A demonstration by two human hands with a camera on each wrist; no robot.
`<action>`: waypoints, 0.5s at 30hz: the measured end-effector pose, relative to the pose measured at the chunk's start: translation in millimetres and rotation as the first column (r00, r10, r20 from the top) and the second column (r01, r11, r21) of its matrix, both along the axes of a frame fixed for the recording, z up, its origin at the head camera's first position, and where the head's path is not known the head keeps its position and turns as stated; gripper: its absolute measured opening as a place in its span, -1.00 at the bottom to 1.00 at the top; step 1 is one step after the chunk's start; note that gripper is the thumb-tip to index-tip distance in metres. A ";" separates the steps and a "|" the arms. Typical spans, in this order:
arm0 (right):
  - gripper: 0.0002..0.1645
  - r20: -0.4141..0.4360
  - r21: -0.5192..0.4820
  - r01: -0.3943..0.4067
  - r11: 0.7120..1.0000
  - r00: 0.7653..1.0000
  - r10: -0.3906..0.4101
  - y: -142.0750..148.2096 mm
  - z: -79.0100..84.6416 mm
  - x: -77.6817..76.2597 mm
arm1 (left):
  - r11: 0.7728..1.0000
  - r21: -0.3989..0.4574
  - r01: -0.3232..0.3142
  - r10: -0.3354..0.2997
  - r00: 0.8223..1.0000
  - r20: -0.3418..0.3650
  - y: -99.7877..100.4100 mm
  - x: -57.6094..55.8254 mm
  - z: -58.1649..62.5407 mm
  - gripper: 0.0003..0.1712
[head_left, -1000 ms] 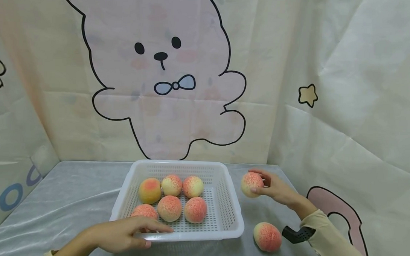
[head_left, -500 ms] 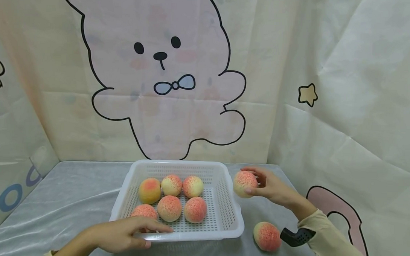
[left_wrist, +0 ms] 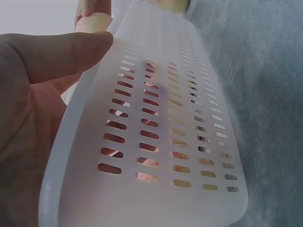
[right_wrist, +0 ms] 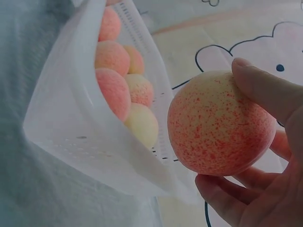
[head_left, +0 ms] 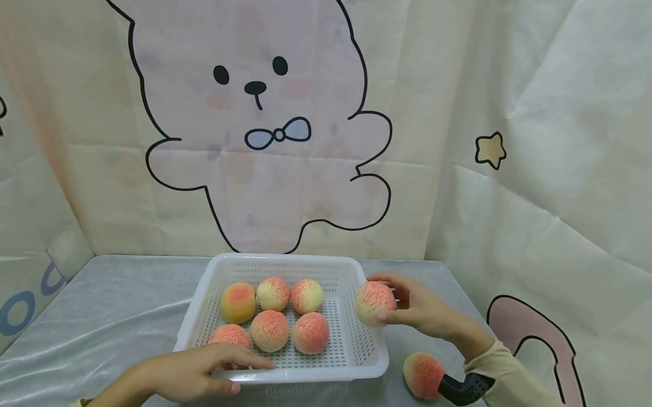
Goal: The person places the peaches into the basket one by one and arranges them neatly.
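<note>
A peach [head_left: 375,303] speckled red over pale yellow is held by my right hand [head_left: 419,307], thumb on one side and fingers on the other, above the right rim of a white plastic basket [head_left: 371,370]. Seen from the right wrist, the same peach [right_wrist: 220,125] hangs just off the basket wall [right_wrist: 71,118]. My left hand [head_left: 201,371] grips the front rim at its left part, the thumb [left_wrist: 71,54] outside and the fingers inside. Several peaches [head_left: 269,331] lie in the basket, one of them [head_left: 229,336] partly hidden by the left hand.
Another peach [head_left: 423,375] lies on the grey cloth-covered table [head_left: 133,316], right of the basket. A black curved device [head_left: 466,389] on the right sleeve overlaps it in the head view. Printed curtains [head_left: 304,197] stand behind and at both sides.
My right hand has carried the peach leftward, from beside the basket to over its right rim. The left hand, the basket and the peaches in it have stayed put.
</note>
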State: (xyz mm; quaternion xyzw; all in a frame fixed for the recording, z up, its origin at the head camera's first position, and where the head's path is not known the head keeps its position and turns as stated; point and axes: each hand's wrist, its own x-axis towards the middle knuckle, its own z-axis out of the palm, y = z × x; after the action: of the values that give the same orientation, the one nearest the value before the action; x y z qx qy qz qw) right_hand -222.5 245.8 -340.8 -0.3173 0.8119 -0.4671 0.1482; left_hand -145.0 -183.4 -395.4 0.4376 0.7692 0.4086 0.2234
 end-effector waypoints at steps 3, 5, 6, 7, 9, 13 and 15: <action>-0.24 0.003 0.033 -0.002 0.999 1.000 0.002 -6.4 -3.1 3.0 | 1.000 -0.002 -0.001 0.001 1.000 0.003 -0.2 -0.1 -0.2 -0.45; -0.25 0.003 0.043 -0.015 0.999 1.000 0.015 -10.2 -6.0 3.8 | 1.000 -0.003 -0.002 0.002 1.000 0.003 -0.3 -0.2 -0.6 -0.45; -0.25 0.000 0.046 -0.023 0.999 1.000 0.023 -12.1 -7.4 4.0 | 1.000 -0.003 -0.002 0.002 1.000 0.005 -0.3 -0.3 -0.7 -0.45; -0.26 0.002 0.048 -0.028 0.998 1.000 0.028 -13.9 -8.7 4.3 | 1.000 -0.002 -0.002 0.002 1.000 0.007 -0.3 -0.3 -0.7 -0.45; -0.26 0.013 0.050 -0.042 0.998 0.999 0.041 -18.2 -11.2 4.8 | 1.000 -0.003 -0.003 0.003 1.000 0.010 -0.3 -0.3 -0.8 -0.45; -0.26 0.035 0.055 -0.058 0.997 0.998 0.056 -27.4 -14.4 6.5 | 1.000 -0.008 -0.005 0.005 1.000 0.010 0.2 -0.5 -1.3 -0.45; -0.27 0.024 0.069 -0.062 0.996 0.998 0.060 -32.3 -14.7 7.1 | 1.000 -0.011 -0.006 0.006 1.000 0.003 0.5 -0.8 -1.6 -0.44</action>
State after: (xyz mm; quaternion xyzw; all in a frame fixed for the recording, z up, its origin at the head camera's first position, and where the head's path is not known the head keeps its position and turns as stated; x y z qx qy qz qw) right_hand -215.4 213.5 -355.5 -0.3315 0.8158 -0.4374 0.1824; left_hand -145.8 -182.9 -397.0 0.4332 0.7724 0.4058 0.2258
